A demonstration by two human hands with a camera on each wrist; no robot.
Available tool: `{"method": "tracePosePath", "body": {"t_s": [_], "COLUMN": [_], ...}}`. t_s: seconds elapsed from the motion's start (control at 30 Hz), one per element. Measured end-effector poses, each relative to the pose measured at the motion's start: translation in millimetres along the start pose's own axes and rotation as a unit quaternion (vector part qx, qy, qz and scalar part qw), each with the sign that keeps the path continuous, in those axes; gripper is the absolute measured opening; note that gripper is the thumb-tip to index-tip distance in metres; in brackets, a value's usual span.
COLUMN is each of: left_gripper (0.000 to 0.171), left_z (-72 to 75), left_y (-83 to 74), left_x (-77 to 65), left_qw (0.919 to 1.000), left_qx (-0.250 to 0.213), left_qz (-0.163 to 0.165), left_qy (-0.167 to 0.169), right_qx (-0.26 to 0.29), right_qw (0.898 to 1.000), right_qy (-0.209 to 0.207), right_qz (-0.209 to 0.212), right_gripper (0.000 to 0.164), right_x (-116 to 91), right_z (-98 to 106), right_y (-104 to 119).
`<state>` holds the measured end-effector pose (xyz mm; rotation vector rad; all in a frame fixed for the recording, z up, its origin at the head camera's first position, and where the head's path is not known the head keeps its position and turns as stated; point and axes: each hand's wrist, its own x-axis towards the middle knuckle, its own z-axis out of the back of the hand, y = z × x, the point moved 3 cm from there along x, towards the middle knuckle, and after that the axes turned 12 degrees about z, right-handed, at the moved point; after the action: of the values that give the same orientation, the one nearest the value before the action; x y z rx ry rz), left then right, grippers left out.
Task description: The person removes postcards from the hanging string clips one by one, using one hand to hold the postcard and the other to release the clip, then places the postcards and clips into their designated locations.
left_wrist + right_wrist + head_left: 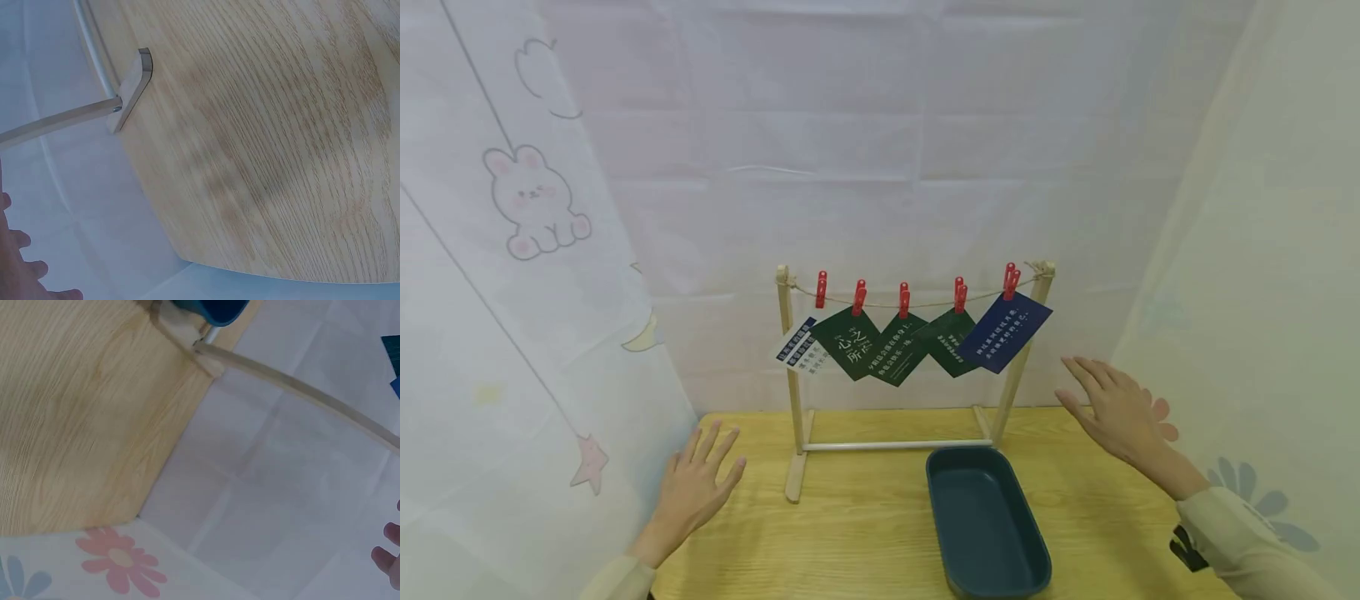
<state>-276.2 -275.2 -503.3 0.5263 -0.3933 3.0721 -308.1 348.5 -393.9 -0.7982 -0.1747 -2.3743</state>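
Note:
In the head view my left hand hovers over the table's left side, fingers spread and holding nothing. My right hand is raised right of a wooden rack, its fingers extended and free of anything. A string is tied between the rack's two posts. Several red clips hang on it. They hold a white card, a green card, two more dark green cards and a blue card, which overlap and hang tilted. Only fingertips show in the left wrist view.
A dark blue tray stands on the wooden table, in front of the rack's right half. White sheets with printed pictures, among them a bunny, enclose the table at the back and sides.

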Motion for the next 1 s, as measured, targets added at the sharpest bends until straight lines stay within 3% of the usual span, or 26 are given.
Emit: {"method": "tracePosePath", "body": {"t_s": [0.17, 0.57, 1.0], "left_gripper": [0.059, 0.059, 0.06], "left_z": [1.9, 5.8, 10.5], "left_y": [-0.2, -4.8, -17.3], "left_x": [0.8, 7.4, 17.8], "left_qw": [1.0, 0.9995, 0.999], "left_qx": [-0.008, -0.015, -0.029], "left_qz": [0.001, -0.014, -0.024], "left_qy": [-0.004, -0.025, -0.025], "right_qx": [0.0, -0.014, -0.022], "right_qw": [1.0, 0.998, 0.991], "right_qy": [-0.029, -0.053, -0.117], "right_qz": [-0.002, 0.015, 0.07], "right_gripper": [0.056, 0.057, 0.048], "right_x": [9.0, 24.0, 50.7], "right_z": [6.2, 16.5, 19.8], "right_y": [0.8, 14.6, 42.7]}}
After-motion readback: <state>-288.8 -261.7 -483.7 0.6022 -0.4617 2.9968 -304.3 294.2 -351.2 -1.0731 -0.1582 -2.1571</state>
